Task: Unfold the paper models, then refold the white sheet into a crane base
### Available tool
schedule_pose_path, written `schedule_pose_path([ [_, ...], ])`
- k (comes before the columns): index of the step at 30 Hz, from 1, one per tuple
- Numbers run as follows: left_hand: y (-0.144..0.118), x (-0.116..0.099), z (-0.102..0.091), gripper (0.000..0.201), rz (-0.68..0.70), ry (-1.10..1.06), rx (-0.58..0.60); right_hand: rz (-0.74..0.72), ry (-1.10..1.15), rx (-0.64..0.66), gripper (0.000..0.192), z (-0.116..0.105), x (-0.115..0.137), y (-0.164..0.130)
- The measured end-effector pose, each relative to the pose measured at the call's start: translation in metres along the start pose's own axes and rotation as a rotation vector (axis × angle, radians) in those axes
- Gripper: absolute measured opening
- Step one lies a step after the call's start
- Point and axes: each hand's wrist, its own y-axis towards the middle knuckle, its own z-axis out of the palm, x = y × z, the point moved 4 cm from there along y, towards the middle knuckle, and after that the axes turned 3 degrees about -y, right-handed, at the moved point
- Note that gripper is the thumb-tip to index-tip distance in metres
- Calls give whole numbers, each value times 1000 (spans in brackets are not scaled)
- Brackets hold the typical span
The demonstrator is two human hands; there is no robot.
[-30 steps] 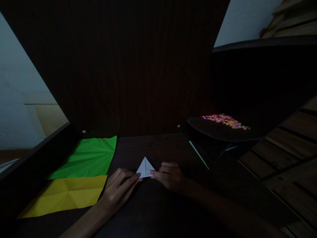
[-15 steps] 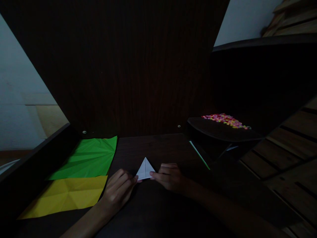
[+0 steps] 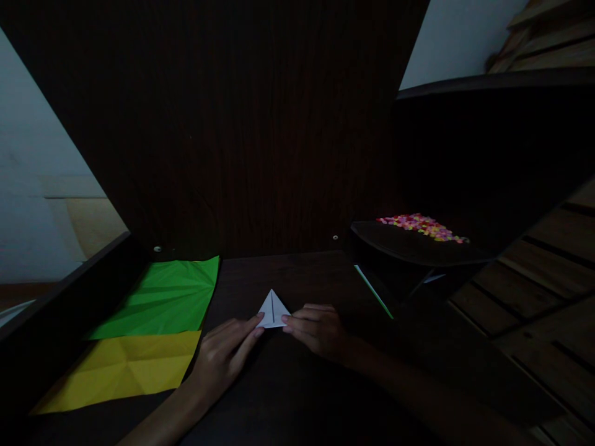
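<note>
A small white paper triangle, creased down its middle, is lying on the dark worktop with its tip pointing away from the person, whose left hand and right hand are each pressing closed fingers against one of its lower corners. To the left, a creased green sheet is lying above a yellow sheet, their edges touching. At right, multicoloured beads are resting on a dark tray, with a thin green stick beneath it.
</note>
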Motion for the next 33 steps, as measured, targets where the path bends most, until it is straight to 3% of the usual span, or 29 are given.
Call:
schedule_pose_path([
  [6, -3, 8, 3, 27, -213, -163, 28, 163, 103, 35, 20, 3, -3, 4],
  [12, 0, 13, 5, 21, -467, -274, 44, 458, 300, 18, 19, 8, -7, -1],
  [20, 1, 20, 12, 13, -643, -455, 90, 822, 766, -19, 9, 30, -16, -15],
  [24, -2, 24, 15, 14, -740, -575, 89, 862, 895, -13, 9, 32, -19, -16],
  [28, -3, 27, 17, 14, -781, -662, 87, 859, 962, 73, 11, 30, -21, -16],
  [33, -4, 28, 17, 16, -779, -715, 125, 751, 855, 148, 25, 25, -19, -13],
])
